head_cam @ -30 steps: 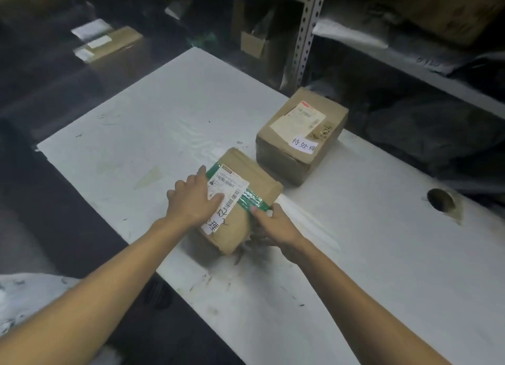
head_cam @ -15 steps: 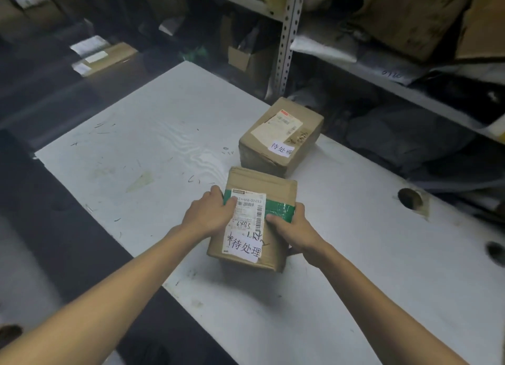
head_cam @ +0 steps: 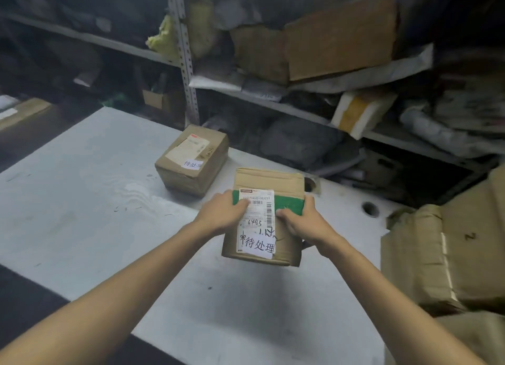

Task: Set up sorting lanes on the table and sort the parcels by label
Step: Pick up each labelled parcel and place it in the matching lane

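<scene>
Head view: both hands are on it. The left hand grasps the left side of the brown cardboard parcel with the green tape band and white label, thumb on the label. The right hand grasps the right side, thumb on the tape. The parcel tilts towards the camera over the white table, near its far edge. Just left of it, not touching, a second brown cardboard box rests at the far edge. Taped cardboard boxes pile up at the right edge.
</scene>
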`<state>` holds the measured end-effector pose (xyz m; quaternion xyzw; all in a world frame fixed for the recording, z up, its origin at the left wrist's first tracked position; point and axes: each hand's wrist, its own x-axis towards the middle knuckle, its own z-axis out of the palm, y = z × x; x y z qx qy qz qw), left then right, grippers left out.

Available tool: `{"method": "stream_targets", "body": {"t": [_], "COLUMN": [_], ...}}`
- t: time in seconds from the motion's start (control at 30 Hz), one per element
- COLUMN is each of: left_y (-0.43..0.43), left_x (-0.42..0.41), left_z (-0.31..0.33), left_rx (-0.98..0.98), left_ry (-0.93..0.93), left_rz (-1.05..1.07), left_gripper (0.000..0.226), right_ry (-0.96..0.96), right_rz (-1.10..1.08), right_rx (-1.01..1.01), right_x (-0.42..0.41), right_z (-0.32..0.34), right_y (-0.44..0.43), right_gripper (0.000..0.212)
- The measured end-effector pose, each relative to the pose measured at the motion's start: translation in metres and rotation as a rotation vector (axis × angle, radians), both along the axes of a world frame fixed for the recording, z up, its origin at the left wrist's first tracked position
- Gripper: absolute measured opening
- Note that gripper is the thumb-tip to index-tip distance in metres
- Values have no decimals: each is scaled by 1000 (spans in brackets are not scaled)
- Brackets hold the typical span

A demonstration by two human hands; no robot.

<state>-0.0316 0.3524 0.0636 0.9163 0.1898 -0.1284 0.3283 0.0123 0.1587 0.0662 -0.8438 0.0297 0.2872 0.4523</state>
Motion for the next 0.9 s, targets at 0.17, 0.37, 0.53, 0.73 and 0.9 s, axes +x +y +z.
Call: {"method": "stream_targets", "body": {"t": [0.17, 0.37, 0.53, 0.73, 0.9], "left_y": [-41, -82, -107, -134, -154], "left_x": [23, 49, 52, 22, -15], "left_z": [35, 60, 68, 74, 81], "left_rx": [-324, -466, -521, -550, -549], "left_ry": [-183, -259, -231, -195, -227], "left_rz": [-83, -211, -373, -523, -569], "left_gripper": [42, 51, 61, 57, 54], "right_ry": [-213, -361, -432, -436, -420], "right_rz": [-213, -417, -590, -710, -780], "right_rx": [7, -19, -32, -106, -97], "right_x": [0, -15, -47, -97, -139], "right_z": [35, 74, 93, 91, 91], "right_y": [-44, -80, -99, -119, -135], "right_gripper": [46, 48, 41, 40, 42]}}
